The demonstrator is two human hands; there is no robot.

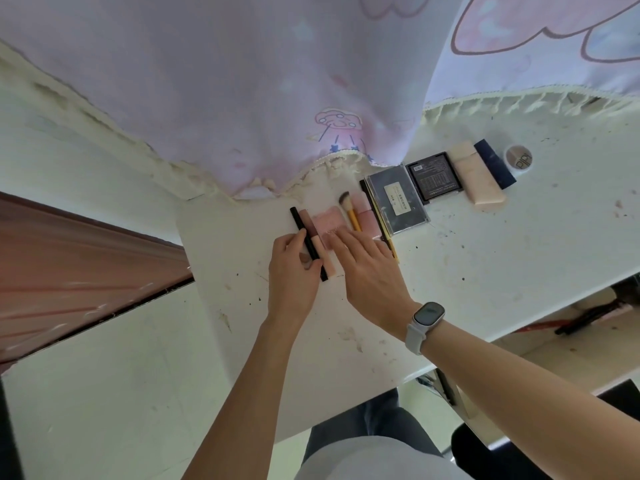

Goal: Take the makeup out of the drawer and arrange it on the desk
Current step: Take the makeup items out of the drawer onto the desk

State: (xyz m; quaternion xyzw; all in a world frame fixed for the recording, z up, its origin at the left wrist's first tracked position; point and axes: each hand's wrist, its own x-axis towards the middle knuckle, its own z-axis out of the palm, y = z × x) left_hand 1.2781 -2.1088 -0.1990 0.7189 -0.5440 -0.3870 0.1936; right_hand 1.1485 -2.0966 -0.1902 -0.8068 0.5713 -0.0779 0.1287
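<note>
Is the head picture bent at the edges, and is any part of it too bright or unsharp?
Head view: the desk edge curves from wide-angle distortion; the curtain looks washed out by backlight; the makeup brush stays fairly sharp, without harsh shadows.

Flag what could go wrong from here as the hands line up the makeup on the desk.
1. The left hand pinches a black pen packed against a pink tube; nudging either may roll its neighbours out of line.
2. The right hand lies flat beside the brush and could knock it askew.
3. The row runs close to the curtain hem, which may drag over items.
</note>
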